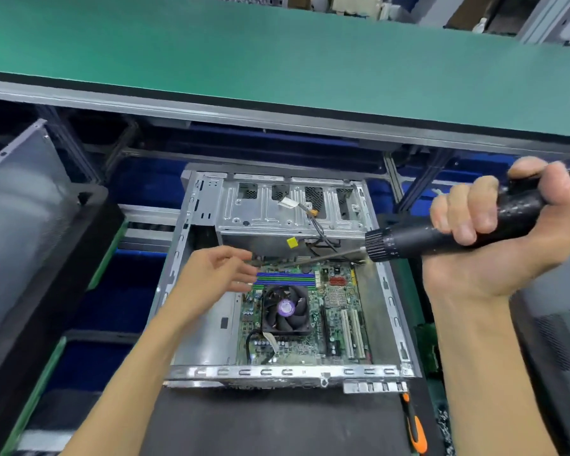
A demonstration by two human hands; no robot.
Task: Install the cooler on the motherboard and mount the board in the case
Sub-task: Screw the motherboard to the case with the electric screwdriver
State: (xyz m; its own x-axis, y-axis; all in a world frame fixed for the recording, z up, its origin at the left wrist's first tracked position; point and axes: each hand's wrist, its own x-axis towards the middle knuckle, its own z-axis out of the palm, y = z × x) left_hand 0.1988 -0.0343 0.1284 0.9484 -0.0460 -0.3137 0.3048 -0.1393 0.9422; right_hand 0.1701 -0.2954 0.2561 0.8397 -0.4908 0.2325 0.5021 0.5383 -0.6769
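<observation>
Both hands are up over the case (389, 291). Right hand (507, 235) grips a black driver (441, 233) tight, with the long bit pointing left and a little down, toward the far edge of the board (336, 311). Left hand (218, 274) is open with loose fingers, reaching in just left of the bit tip, near the blue and green slots (285, 279). I cannot tell if it touches anything.

Below the left hand, the board lies flat inside the case. The cooler (285, 311) already sits on the board, just near of the slots, so the step now looks like screwing the board down.

To do it well, the right hand should tip the driver up straight over the screw hole before it spins. The left hand can guide the tip, then keep its fingers clear. Press softly so the bit does not slip and scratch the board.

Past the hands, wires (316, 225) hang from the metal cage (290, 205). Farther still is a green shelf (244, 54).
</observation>
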